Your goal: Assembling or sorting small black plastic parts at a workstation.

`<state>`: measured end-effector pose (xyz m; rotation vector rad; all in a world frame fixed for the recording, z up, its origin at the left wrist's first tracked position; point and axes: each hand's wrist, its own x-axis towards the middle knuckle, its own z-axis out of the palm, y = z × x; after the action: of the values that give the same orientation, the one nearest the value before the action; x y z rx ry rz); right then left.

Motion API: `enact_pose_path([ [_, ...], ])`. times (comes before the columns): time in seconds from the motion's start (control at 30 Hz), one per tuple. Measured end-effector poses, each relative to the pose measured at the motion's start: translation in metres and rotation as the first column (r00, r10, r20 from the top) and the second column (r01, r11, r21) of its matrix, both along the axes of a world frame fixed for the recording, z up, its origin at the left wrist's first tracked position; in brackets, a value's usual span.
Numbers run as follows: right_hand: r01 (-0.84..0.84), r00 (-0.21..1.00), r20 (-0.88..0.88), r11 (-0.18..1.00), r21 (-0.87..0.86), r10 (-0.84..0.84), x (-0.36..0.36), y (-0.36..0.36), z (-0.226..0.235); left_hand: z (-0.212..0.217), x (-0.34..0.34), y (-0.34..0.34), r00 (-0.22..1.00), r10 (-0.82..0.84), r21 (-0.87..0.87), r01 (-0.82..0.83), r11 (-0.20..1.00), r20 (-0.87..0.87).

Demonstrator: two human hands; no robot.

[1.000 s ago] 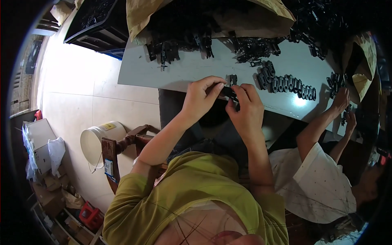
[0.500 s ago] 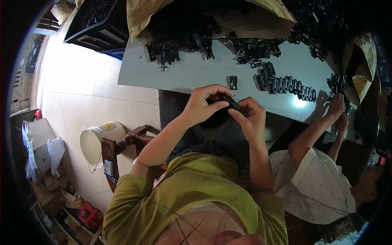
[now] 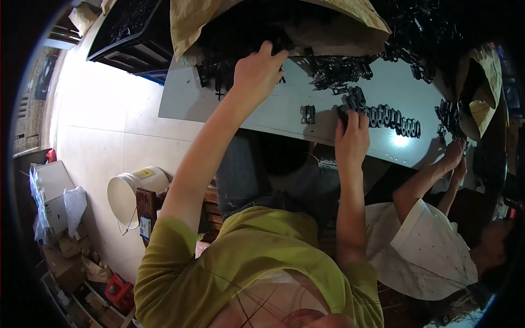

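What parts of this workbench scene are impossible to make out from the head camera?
- Left hand fingertips: sunk in the dark pile under the tan sack; what they grip is hidden.
- Right hand: covers the end of the row of black metal parts.
- Black parts: too small and dark to identify.
- The neighbour's hands: near the rim, blurred.

Bright glare on floor [image 3: 98, 126], dim upper right, fisheye-bent dark rim, sharp centre

olive-green short-sleeved t-shirt [image 3: 257, 257], forearms bare, grey trousers [image 3: 257, 180]; no gloves, rings or watch visible.
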<state>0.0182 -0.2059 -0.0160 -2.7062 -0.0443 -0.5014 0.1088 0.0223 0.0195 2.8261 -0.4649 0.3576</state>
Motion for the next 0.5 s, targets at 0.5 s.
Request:
enact_pose_path([
  [0.5,-0.363,0.929,0.185,0.888,0.283,0.321,0.002,0.026,0.055,0.014,-0.053,-0.005,0.907,-0.28,-0.805,-0.099,0.584,-0.314],
])
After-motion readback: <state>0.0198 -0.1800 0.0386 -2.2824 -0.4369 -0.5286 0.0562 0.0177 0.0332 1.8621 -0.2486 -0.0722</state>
